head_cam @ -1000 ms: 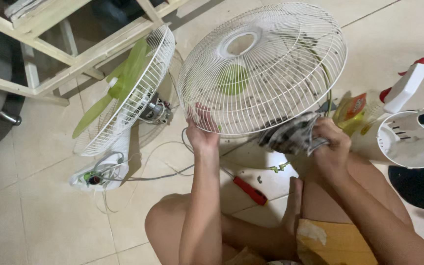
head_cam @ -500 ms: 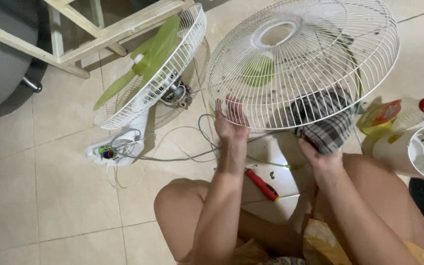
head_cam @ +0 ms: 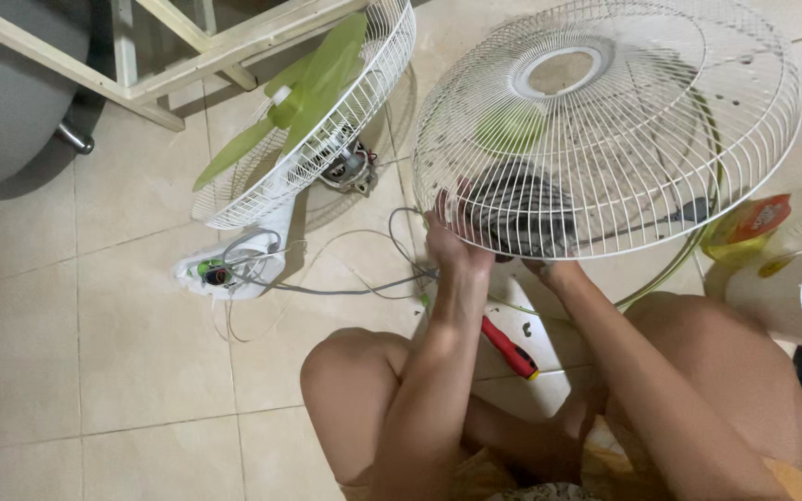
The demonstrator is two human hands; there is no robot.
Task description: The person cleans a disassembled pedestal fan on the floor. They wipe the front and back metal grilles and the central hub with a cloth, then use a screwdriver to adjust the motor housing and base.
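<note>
While both hands grip it, the white fan grille (head_cam: 605, 130) tilts above the floor.
Left hand (head_cam: 452, 243) clasps its near rim; right hand (head_cam: 549, 264) closes beside, red screwdriver (head_cam: 510, 348) below.

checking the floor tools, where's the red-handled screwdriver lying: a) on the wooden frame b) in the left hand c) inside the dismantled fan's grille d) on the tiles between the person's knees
d: the red-handled screwdriver lies on the floor tiles between the knees, below both hands at the white fan guard.
</note>
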